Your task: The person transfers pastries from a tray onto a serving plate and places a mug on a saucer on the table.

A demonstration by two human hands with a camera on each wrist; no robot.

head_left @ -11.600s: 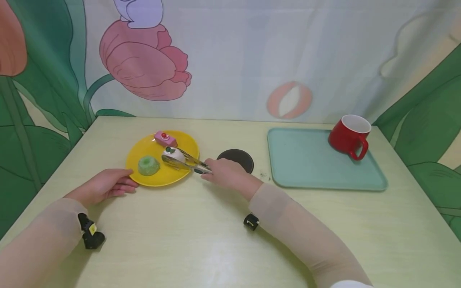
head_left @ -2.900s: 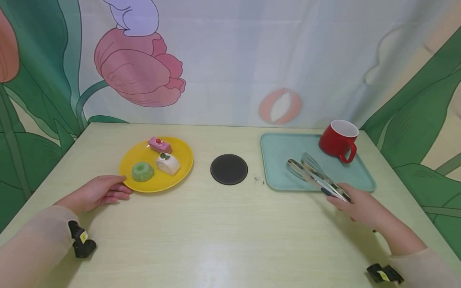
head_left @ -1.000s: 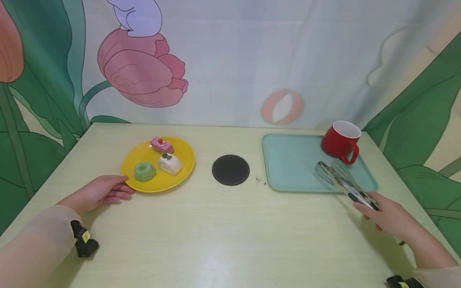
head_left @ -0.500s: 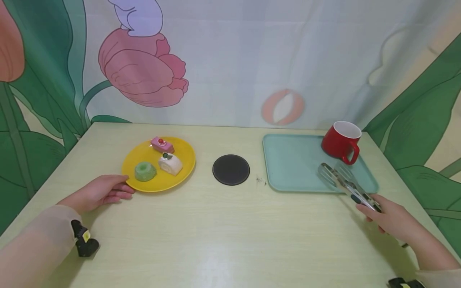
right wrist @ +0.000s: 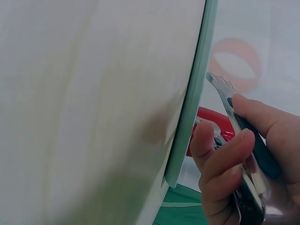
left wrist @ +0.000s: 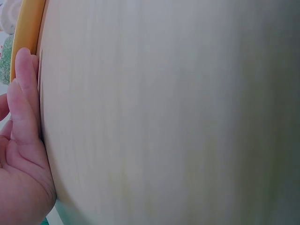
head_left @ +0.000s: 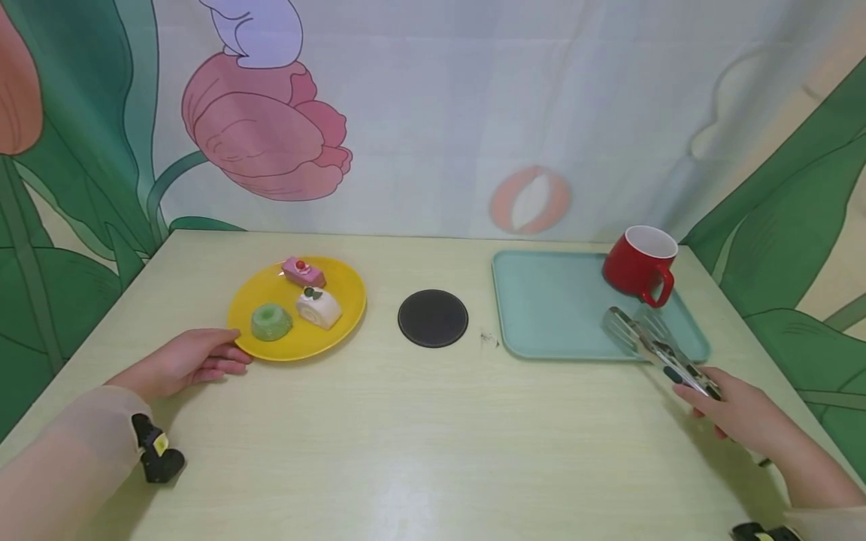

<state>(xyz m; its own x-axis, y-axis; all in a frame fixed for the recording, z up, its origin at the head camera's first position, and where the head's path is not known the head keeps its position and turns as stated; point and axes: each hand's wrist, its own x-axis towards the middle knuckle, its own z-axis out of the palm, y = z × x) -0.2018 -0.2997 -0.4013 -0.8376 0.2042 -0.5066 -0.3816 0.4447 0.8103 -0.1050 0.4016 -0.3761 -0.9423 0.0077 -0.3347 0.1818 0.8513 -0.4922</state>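
At the left, a yellow plate (head_left: 345,323) bears a pink cake slice (head_left: 303,271), a white cake roll (head_left: 319,307) and a green ring-shaped cake (head_left: 271,322). My left hand (head_left: 196,363) holds the plate's near left rim, thumb at the edge and fingers (left wrist: 26,79) below it. My right hand (head_left: 737,406) grips metal serving tongs (head_left: 652,346), its fingers (right wrist: 229,157) curled round the handles. Spread apart, the tongs' heads hang over the near right part of the teal tray (head_left: 555,308), with nothing between them.
A red mug (head_left: 636,263) stands on the tray's far right corner, handle toward me, close behind the tongs. Between plate and tray lies a round black coaster (head_left: 433,318). A printed curtain (head_left: 419,113) rises behind the table.
Earliest, the tongs held the white cake roll over the plate; now the roll lies there released. My right hand has carried the tongs right, over the tray's near edge. My left hand stays put.
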